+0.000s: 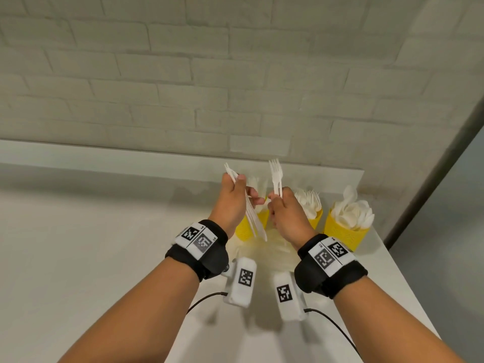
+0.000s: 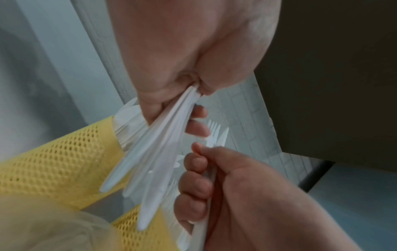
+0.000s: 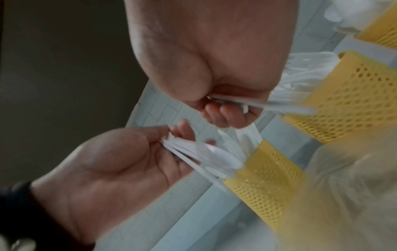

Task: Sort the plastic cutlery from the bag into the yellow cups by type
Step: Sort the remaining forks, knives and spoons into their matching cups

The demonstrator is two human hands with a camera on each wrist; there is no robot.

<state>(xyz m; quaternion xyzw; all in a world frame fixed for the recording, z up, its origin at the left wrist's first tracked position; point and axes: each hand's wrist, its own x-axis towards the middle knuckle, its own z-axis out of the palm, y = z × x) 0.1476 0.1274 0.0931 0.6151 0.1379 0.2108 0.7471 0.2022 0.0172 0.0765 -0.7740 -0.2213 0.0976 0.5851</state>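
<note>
Above the bench's far right corner, the left hand (image 1: 233,197) grips a fan of white plastic knives (image 1: 252,218), their long axis slanting down toward the leftmost yellow cup (image 1: 245,233) right beneath it, so this hand is nearer. The right hand (image 1: 284,213), fist closed, holds forks (image 1: 276,176) upright, tines up; the fork cup (image 1: 313,218) stands just right. The bag (image 1: 272,251), seemingly clear film, lies before the cups
</note>
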